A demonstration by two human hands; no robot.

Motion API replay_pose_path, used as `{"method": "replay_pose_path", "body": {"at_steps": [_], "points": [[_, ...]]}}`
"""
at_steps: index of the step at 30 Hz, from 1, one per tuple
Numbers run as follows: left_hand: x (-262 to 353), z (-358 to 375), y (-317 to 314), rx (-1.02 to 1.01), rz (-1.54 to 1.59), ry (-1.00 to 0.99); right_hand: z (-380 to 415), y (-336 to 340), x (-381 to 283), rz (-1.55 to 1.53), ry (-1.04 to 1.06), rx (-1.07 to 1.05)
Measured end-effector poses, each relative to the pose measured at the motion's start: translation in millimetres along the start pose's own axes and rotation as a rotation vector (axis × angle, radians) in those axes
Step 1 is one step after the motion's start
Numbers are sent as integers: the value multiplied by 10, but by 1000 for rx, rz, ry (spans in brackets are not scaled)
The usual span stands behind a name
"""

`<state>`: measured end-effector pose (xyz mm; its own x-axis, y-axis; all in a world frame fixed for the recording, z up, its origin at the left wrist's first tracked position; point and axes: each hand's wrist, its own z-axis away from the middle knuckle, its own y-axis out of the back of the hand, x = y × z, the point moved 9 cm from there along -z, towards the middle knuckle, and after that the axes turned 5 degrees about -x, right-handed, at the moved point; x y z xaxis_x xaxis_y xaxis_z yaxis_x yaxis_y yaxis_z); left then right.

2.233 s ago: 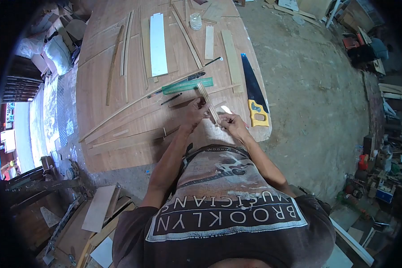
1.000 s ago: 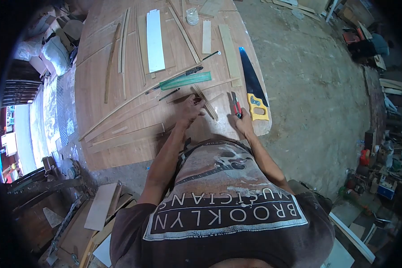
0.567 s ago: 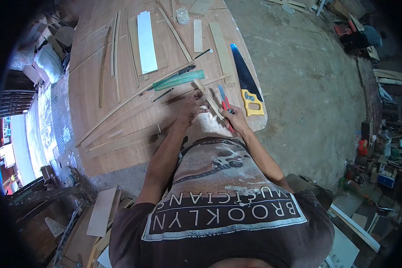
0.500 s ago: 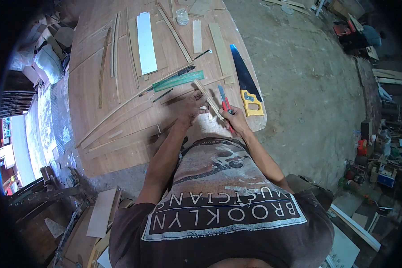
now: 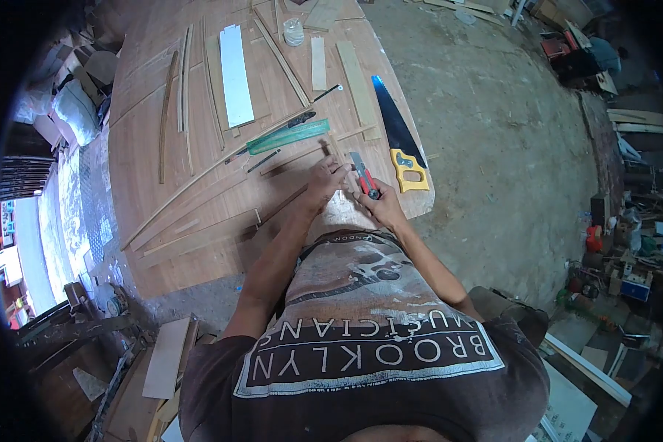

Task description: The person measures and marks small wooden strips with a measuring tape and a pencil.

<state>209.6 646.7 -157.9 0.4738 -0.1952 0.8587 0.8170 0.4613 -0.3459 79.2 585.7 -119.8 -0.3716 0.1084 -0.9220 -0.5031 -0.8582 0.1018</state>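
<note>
At the near edge of the table, my left hand is closed on a thin wooden strip, whose far end points away from me. My right hand grips a red utility knife, its grey blade pointing forward beside the strip. Fingertips of both hands are close together near the strip's lower end, which they partly hide. Just beyond lie a green strip and a dark slim tool. To the right rests a handsaw with a yellow handle.
Long wooden strips and a white board lie across the wooden table. A glass jar stands at the far side. Offcuts and clutter line the floor at right.
The knife has come closer to my left hand, and both hands are nearer each other. The strip, earlier slanting across to my right hand, now shows mostly beyond my left fingers.
</note>
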Motion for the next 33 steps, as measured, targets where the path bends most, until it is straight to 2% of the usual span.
{"method": "replay_pose_path", "body": {"at_steps": [3,5,8,10,12,15,25,30,33], "points": [[145,47,-49,-16,-23,-92,46,32,-93,-61,32,10],[185,86,-70,1,-35,-108,64,132,-38,-282,-50,47],[98,47,-56,-4,-42,-106,-30,303,73,-374,-39,107],[60,36,-66,-23,-37,-91,-39,379,52,-359,-62,123],[-14,58,-166,-115,192,-22,-59,448,-6,-216,-47,126],[-35,68,-218,-128,225,62,-85,502,-38,-204,-56,106],[20,165,-437,-283,160,147,-250,545,-339,-192,4,166],[44,210,-456,-309,-3,169,-385,407,-282,-378,-70,42],[32,215,-426,-316,-15,132,-417,371,-264,-359,-54,32]]}}
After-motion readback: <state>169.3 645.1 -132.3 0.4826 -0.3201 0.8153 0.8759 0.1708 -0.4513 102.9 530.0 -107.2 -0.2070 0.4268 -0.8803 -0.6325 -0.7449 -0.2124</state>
